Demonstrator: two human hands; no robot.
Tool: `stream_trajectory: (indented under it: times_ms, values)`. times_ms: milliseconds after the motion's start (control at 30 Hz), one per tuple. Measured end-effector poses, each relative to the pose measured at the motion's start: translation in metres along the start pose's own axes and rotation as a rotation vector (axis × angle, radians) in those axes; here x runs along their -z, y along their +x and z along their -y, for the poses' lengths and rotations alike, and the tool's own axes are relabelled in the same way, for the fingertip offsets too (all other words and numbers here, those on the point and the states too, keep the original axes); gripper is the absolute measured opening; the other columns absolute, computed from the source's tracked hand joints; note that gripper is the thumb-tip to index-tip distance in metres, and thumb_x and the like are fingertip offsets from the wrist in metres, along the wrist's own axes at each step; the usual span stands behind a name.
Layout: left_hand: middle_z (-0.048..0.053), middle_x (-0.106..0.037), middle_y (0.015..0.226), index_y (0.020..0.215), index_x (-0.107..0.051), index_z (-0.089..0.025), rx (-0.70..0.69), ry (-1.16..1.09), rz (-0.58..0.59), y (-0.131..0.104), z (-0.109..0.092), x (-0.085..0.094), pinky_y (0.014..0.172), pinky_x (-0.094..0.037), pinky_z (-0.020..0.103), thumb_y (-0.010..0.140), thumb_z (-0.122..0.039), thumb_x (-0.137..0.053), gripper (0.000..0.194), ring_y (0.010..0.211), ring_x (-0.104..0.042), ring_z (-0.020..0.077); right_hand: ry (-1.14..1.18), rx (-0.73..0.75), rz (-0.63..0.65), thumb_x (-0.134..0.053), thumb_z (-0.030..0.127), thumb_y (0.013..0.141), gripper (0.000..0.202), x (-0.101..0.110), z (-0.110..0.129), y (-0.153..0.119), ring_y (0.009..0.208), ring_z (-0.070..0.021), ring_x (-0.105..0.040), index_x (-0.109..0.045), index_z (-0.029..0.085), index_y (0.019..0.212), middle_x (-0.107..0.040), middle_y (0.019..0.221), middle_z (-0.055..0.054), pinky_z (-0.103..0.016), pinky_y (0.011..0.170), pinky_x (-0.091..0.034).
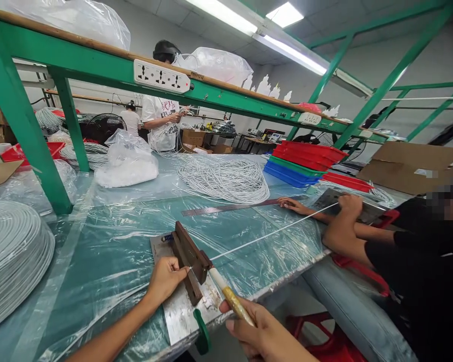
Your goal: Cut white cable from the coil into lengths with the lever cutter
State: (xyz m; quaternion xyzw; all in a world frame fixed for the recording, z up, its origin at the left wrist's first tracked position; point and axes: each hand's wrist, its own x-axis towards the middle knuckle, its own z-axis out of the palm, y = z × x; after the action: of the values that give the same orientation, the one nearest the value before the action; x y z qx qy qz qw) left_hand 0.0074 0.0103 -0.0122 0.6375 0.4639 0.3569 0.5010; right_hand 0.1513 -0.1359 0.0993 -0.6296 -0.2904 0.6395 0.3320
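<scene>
My left hand [166, 277] is closed, pinching the white cable [117, 300] just left of a brown metal cutter [191, 261] fixed on a metal plate [173, 317]. From the cutter's other side the cable stretches right to a co-worker's hand [350, 203]. My right hand [256, 327] wraps round the cutter's handle [232, 300], which is white near the blade and golden further down. A green clamp [201, 332] grips the plate at the table's edge. A long ruler [226, 208] lies beyond the cutter, with the co-worker's other hand [292, 205] at its right end.
Large cable coils stand at the left [15, 261] and lie at the back middle [224, 180]. A plastic bag [126, 161], stacked trays [302, 161] and a cardboard box [411, 166] are behind. The co-worker sits close on the right. A green shelf frame [226, 98] crosses above.
</scene>
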Motion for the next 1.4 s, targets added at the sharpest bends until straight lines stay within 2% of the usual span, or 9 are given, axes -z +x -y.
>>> stream_trajectory:
  times_ms: [100,267,367,600,767,933,1233,1400]
  values:
    - [-0.008,-0.024,0.046,0.047,-0.026,-0.021,-0.01,0.0,0.003,0.0,0.002,0.0,0.046,-0.012,0.022,0.06,-0.045,-0.056,0.041,0.047,-0.02,0.0066,-0.021,0.057,-0.027,-0.052,0.037,0.065,0.037,-0.002,-0.004,-0.001,0.031,-0.0004,-0.006,-0.039,0.02,0.095,-0.025,0.047,0.013,-0.019,0.035,-0.001]
    - [-0.008,-0.023,0.046,0.047,-0.027,-0.021,-0.016,-0.003,-0.001,-0.001,0.007,-0.003,0.046,-0.012,0.022,0.061,-0.042,-0.055,0.038,0.047,-0.021,0.0068,-0.023,0.178,-0.06,-0.054,0.037,0.062,0.036,-0.003,-0.01,0.003,0.039,-0.0029,-0.018,-0.04,0.018,0.089,-0.028,0.05,0.011,-0.019,0.042,-0.009]
    - [-0.008,-0.023,0.046,0.048,-0.026,-0.021,-0.021,0.003,-0.02,0.0,0.01,-0.004,0.046,-0.012,0.022,0.061,-0.041,-0.056,0.038,0.047,-0.021,0.0069,-0.009,0.222,-0.081,-0.052,0.038,0.061,0.035,-0.004,-0.013,0.004,0.041,-0.0037,-0.018,-0.041,0.018,0.087,-0.028,0.05,0.01,-0.021,0.045,-0.01]
    - [-0.008,-0.021,0.046,0.048,-0.025,-0.021,-0.031,-0.001,-0.027,-0.001,0.008,-0.004,0.046,-0.014,0.022,0.06,-0.041,-0.055,0.038,0.046,-0.022,0.0072,-0.072,0.153,-0.041,-0.047,0.041,0.062,0.042,0.0,-0.013,0.002,0.037,-0.0037,-0.013,-0.036,0.018,0.096,-0.027,0.049,0.012,-0.021,0.041,-0.007]
    - [-0.008,-0.021,0.046,0.047,-0.024,-0.022,-0.034,-0.017,-0.03,-0.001,0.007,-0.004,0.046,-0.014,0.021,0.059,-0.044,-0.055,0.04,0.046,-0.021,0.0072,-0.101,0.133,-0.024,-0.042,0.036,0.066,0.039,0.002,-0.014,0.001,0.032,-0.0031,-0.01,-0.034,0.018,0.1,-0.025,0.046,0.013,-0.019,0.037,-0.006]
    - [-0.008,-0.022,0.045,0.047,-0.025,-0.022,-0.05,-0.031,-0.033,-0.001,0.005,-0.004,0.046,-0.014,0.022,0.057,-0.045,-0.054,0.039,0.046,-0.02,0.007,-0.214,0.109,-0.088,-0.038,0.032,0.072,0.031,-0.002,-0.01,-0.005,0.032,-0.0035,-0.015,-0.038,0.02,0.101,-0.026,0.047,0.012,-0.017,0.035,-0.008]
    - [-0.008,-0.026,0.044,0.045,-0.028,-0.021,-0.074,-0.029,-0.064,-0.003,0.005,-0.004,0.047,-0.017,0.022,0.057,-0.047,-0.057,0.04,0.045,-0.024,0.0072,-0.387,0.109,-0.086,-0.032,0.02,0.082,0.02,-0.006,0.001,-0.01,0.032,-0.0043,-0.021,-0.037,0.018,0.1,-0.032,0.051,0.01,-0.015,0.029,-0.017]
    - [-0.008,-0.026,0.043,0.045,-0.029,-0.021,-0.087,-0.033,-0.079,-0.003,0.008,-0.004,0.047,-0.017,0.022,0.057,-0.048,-0.058,0.042,0.044,-0.025,0.0073,-0.367,0.14,-0.087,-0.034,0.02,0.081,0.019,-0.004,-0.002,-0.008,0.031,-0.004,-0.02,-0.039,0.017,0.099,-0.031,0.05,0.01,-0.015,0.028,-0.016]
